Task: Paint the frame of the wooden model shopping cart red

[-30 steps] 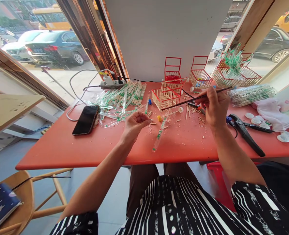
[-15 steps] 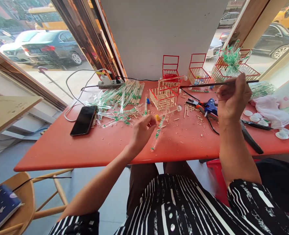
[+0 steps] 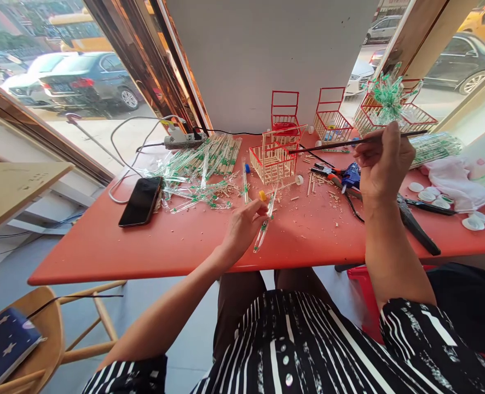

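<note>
My right hand [image 3: 386, 158] is closed around a slim dark paintbrush [image 3: 333, 146] at about the middle of its handle. The brush points left, its tip at the right side of a small stick basket [image 3: 272, 164] with a partly red rim and a raised handle frame. My left hand [image 3: 244, 227] lies low over the table, fingers curled together beside a clear plastic wrapper [image 3: 260, 238] with green print. Whether anything is between those fingertips is hidden. Just beyond them are a yellow cap [image 3: 262, 195] and a thin stick with a white cap [image 3: 299, 179].
Wrapped chopsticks [image 3: 221, 156] are heaped at left behind a black phone [image 3: 140, 201]. A glue gun [image 3: 351, 178] and pliers [image 3: 328, 172] lie at right, near white caps [image 3: 427, 196]. Red-trimmed stick baskets [image 3: 333, 123] stand at the back. Wood scraps litter the red table [image 3: 164, 251].
My right hand and the brush have moved slightly left, bringing the tip to the basket's side. My left hand has shifted a little right and its fingers have closed further, against the wrapper.
</note>
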Demonstrator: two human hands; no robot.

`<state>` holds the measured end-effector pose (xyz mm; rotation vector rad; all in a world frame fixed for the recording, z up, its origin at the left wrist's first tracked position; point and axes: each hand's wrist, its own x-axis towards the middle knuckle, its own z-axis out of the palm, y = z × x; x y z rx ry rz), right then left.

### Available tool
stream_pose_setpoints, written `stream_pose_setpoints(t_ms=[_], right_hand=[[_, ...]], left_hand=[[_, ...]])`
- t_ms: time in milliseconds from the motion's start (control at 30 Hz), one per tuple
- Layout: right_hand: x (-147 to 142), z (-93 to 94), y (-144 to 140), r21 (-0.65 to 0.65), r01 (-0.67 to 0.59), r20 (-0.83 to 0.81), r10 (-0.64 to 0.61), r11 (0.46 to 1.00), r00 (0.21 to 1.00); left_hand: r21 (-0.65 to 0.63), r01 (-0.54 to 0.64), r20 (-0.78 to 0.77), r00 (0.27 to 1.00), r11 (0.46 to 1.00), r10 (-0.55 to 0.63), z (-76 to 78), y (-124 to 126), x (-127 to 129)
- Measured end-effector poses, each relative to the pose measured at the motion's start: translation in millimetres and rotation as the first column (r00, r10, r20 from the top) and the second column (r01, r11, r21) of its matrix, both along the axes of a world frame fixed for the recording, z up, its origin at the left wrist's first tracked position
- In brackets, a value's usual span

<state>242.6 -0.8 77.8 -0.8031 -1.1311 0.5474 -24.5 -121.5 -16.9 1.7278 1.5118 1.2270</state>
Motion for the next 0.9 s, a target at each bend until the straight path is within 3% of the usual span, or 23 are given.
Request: stream_pose_setpoints(t_ms=[167, 400, 733, 900], right_hand=[[-1.0, -0.1, -1.5, 0.028, -0.007, -0.012, 0.007, 1.000, 1.000], [-0.5, 0.6, -5.0, 0.037, -0.011, -0.011, 0.012, 0.999, 1.000], [-0.3, 2.1, -6.4, 0.087, -0.029, -0.005, 0.030, 0.996, 1.000], [1.9, 3.4, -6.3, 0.078, -0.003, -0.010, 0.003, 0.997, 1.000]], left_hand=[[-0.009, -0.017, -0.030, 0.999, 1.000, 0.016, -0.4, 0.2, 3.1], [0.062, 0.018, -0.245, 0.969, 0.998, -0.002, -8.1, -6.7, 11.5], [0.065, 0.006, -0.270, 0.963, 0.998, 0.012, -9.9, -5.3, 3.6], [0.043, -0.050, -0.355, 0.933, 0.998, 0.062, -8.0, -12.1, 5.5]])
